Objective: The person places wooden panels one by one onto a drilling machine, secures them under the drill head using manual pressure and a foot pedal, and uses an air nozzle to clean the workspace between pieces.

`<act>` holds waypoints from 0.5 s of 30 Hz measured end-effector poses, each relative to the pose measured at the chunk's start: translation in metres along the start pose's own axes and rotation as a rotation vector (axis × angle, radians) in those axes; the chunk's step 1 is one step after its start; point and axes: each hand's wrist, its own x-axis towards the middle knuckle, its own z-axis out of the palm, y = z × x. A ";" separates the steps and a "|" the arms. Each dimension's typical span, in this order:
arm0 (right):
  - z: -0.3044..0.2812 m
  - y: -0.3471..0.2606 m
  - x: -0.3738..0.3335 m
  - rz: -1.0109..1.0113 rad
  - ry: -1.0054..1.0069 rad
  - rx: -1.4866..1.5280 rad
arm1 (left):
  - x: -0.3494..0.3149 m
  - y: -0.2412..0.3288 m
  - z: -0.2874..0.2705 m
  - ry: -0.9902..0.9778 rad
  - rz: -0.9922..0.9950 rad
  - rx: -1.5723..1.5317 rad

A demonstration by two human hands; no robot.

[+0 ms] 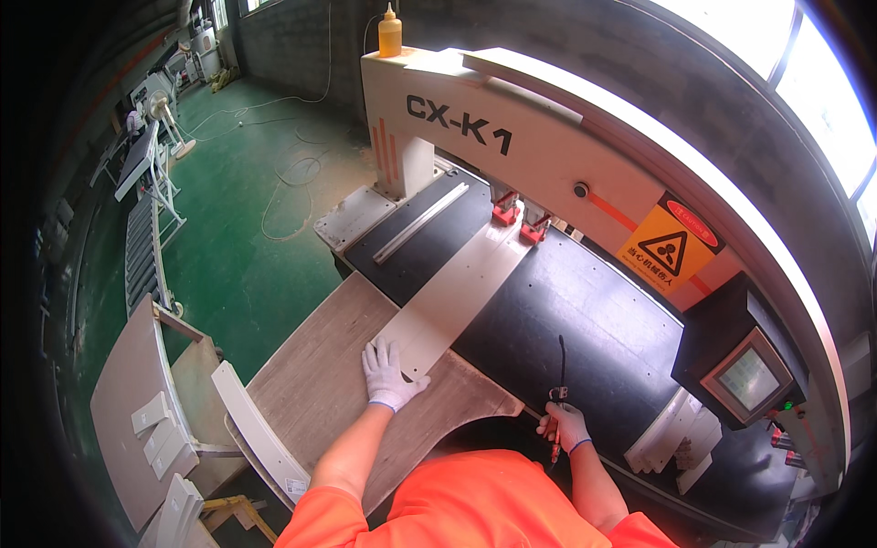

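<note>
My left hand [389,376], in a white glove, lies spread on the near end of a long pale board [461,283]. The board rests on a brown wooden panel [320,342] and runs away across the machine's black table [571,310]. Its far end sits under the machine head, by two red clamps [519,224]. Over the table's near edge, my gloved right hand [568,426] is closed on what looks like an air blow gun [555,443], red with a thin black nozzle pointing away from me. The fingers partly hide it.
A white machine beam [548,146] arches over the table, with a yellow bottle [390,35] on top. At right hangs a control screen [749,376], with pale board pieces [671,434] nearby. A side table [137,393] with more pieces and a roller conveyor [144,251] stand left.
</note>
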 end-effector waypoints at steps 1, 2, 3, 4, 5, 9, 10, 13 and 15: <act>0.000 0.000 0.000 0.002 -0.002 0.002 | 0.000 0.000 0.000 0.002 0.000 -0.001; 0.000 0.000 0.000 0.003 -0.004 0.004 | 0.000 0.000 0.000 0.003 0.000 -0.001; 0.000 0.000 0.000 0.004 -0.006 0.006 | 0.000 0.000 0.000 0.005 0.000 -0.002; 0.000 0.000 0.001 0.004 -0.006 0.005 | 0.000 0.000 0.000 0.004 -0.001 -0.003; 0.000 0.000 0.001 0.004 -0.005 0.005 | 0.000 0.000 0.000 0.004 -0.002 -0.003; -0.001 0.002 0.003 -0.001 -0.007 0.004 | 0.000 -0.001 0.001 0.000 -0.005 0.002; -0.001 0.002 0.002 -0.001 -0.007 0.006 | 0.000 -0.001 0.001 0.001 -0.004 0.002; 0.000 0.001 0.000 0.001 -0.003 0.014 | -0.001 -0.001 -0.001 -0.015 -0.004 0.010; 0.000 0.000 -0.001 0.001 0.004 0.020 | 0.000 0.003 -0.006 -0.056 -0.010 0.024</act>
